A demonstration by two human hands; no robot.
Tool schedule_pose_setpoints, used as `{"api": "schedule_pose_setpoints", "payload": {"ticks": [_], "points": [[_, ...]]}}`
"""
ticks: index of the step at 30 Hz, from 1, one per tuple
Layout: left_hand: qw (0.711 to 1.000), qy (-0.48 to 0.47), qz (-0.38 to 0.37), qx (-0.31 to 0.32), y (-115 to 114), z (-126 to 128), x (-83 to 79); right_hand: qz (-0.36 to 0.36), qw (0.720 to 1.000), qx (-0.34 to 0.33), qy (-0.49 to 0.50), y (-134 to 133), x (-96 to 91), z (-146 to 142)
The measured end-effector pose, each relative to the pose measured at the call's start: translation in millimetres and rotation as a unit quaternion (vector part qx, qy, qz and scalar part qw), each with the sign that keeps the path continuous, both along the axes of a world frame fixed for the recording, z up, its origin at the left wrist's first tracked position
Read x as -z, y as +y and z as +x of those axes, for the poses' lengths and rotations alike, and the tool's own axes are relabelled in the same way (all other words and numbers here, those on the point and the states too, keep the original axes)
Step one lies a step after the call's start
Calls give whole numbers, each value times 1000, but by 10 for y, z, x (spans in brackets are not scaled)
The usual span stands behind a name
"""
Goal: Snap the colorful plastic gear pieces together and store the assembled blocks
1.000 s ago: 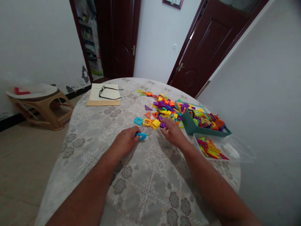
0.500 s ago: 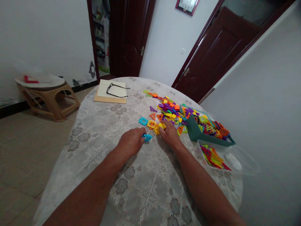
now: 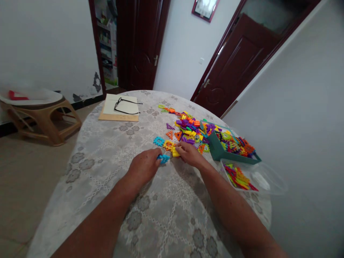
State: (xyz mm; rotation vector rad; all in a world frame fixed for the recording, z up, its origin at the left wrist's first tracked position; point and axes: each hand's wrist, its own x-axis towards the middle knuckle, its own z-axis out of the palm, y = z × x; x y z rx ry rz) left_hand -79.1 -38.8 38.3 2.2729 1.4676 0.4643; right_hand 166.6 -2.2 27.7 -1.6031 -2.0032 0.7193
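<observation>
My left hand (image 3: 144,164) is closed on a blue toothed plastic building piece (image 3: 164,158), held low over the table with part of it hidden by the fingers. Just to its right, my right hand (image 3: 189,154) pinches a yellow building piece (image 3: 175,153), also partly covered. A small gap separates the two held pieces. Beyond them lie a blue square piece (image 3: 158,141) with an open centre and an orange-yellow square piece (image 3: 168,144). The yellow piece is close to the orange-yellow square; whether they touch I cannot tell.
A pile of colourful pieces (image 3: 189,125) spreads behind my right hand. Right of it stand a green box (image 3: 231,157) of pieces and a clear plastic container (image 3: 264,193) with long coloured pieces. Glasses (image 3: 126,112) lie on paper (image 3: 107,105) at the far left. A stool (image 3: 53,122) stands beyond the table.
My right hand has come slightly nearer to me and to the left hand with the yellow piece. My left hand keeps the blue piece. The whole view has shifted a little.
</observation>
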Motion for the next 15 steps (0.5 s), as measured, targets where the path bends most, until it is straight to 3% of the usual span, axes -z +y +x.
{"api": "schedule_pose_setpoints", "payload": {"ticks": [2, 5, 8, 11, 13, 15], "points": [[1000, -1, -2, 4, 3, 4, -2, -39, 999, 3, 19, 12, -82, 135], [1000, 4, -4, 14, 16, -2, 18, -24, 998, 52, 10, 178, -305, 525], [1000, 4, -3, 16, 36, -16, 42, 58, 982, 175, -43, 443, -625, 1064], [1000, -2, -2, 15, 53, -25, 53, 172, 930, 311, -95, 618, -889, 1504], [1000, -2, 0, 15, 57, -23, 56, 242, 896, 346, -141, 621, -943, 1607], [1000, -1, 0, 13, 58, -18, 61, 279, 890, 318, -170, 534, -863, 1515]]}}
